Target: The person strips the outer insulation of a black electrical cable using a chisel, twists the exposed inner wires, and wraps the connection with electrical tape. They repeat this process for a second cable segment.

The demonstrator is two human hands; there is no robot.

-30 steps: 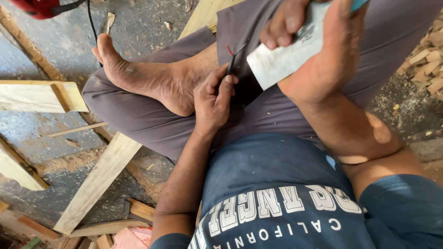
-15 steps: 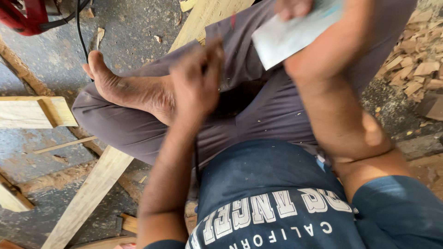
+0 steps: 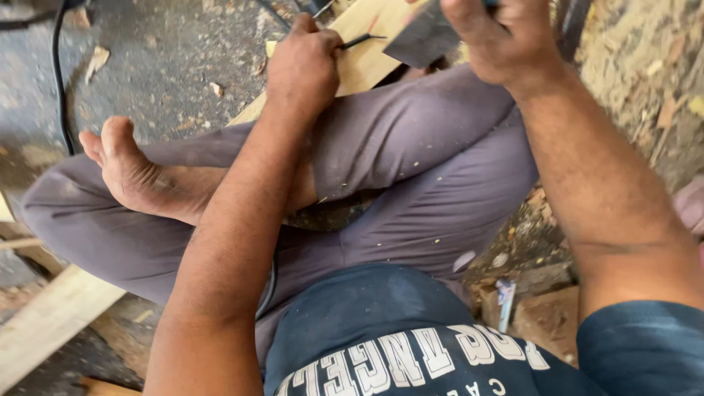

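The left hand (image 3: 304,62) is closing its grip on a thin dark pencil (image 3: 361,40), tip touching the pale wooden plank (image 3: 367,62) beneath. Just to its right, the right hand (image 3: 502,37) is gripping a flat grey sheet (image 3: 422,40) over that plank.

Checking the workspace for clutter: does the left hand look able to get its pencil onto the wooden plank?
Probably yes. The left hand holds the pencil right over the wooden plank, with nothing between tip and wood.

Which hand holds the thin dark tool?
The left hand pinches the thin dark tool over the wooden plank; the right hand grips a flat grey piece.
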